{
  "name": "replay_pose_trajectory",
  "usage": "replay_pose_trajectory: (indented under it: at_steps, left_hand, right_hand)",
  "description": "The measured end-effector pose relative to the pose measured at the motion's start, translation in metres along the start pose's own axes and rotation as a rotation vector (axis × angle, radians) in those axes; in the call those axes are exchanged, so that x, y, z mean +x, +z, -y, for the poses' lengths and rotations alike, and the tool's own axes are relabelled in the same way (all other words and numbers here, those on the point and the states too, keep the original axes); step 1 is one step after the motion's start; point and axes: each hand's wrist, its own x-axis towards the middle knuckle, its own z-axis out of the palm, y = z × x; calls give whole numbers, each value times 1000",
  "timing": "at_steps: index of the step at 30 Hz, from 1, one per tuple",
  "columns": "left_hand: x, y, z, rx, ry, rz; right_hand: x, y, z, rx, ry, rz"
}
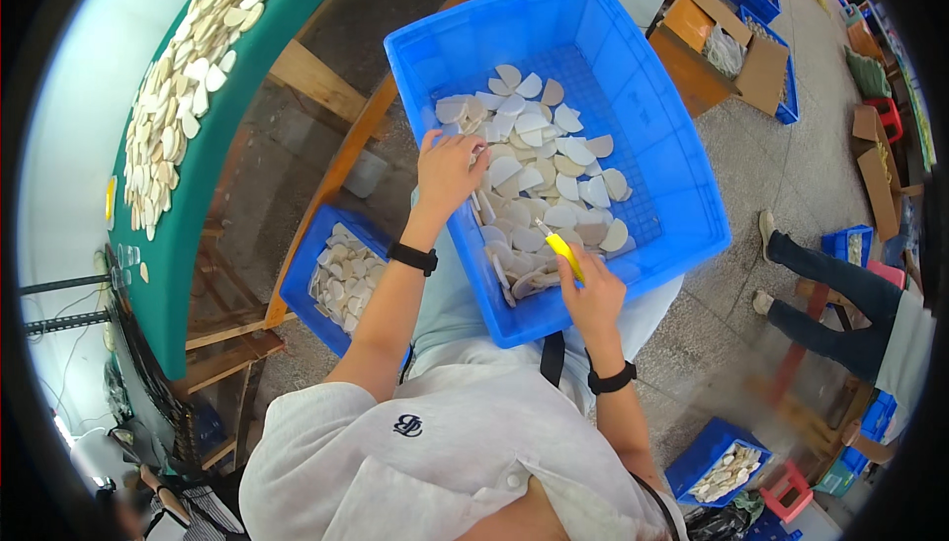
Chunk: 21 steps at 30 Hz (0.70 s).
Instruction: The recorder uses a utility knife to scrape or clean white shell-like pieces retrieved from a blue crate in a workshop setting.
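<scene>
A big blue plastic crate [682, 220] lies across my lap, its bottom partly covered by a heap of thin, pale half-round pieces [534, 175] in white and beige. My left hand [450, 173] reaches over the crate's left side, with fingers bent down onto the heap. What its fingertips close on is mostly hidden; a pale edge shows by them. In my right hand [595, 294], at the crate's near side, is a yellow-handled utility knife [563, 252]. The knife's tip points up and left, just above the pieces.
Left of my legs stands a smaller blue crate [297, 284] with similar pieces. A green-topped table [213, 116] at the left bears a long pile of pale pieces. Cardboard boxes [766, 86] stand far right. Another person's legs [825, 304] are at the right, above another blue crate [687, 462].
</scene>
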Motion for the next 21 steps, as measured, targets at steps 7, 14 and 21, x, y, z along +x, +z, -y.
replay_pose_trajectory:
  at_steps: [7, 14, 21]
  left_hand:
    - [0, -6, 3, 72, 6, 179]
    - [1, 4, 2, -106, -2, -76]
    - [-2, 1, 7, 11, 27, 62]
  right_hand:
    - [1, 3, 1, 22, -27, -39]
    - [0, 3, 2, 1, -7, -48]
    - [2, -1, 3, -47, 0, 16]
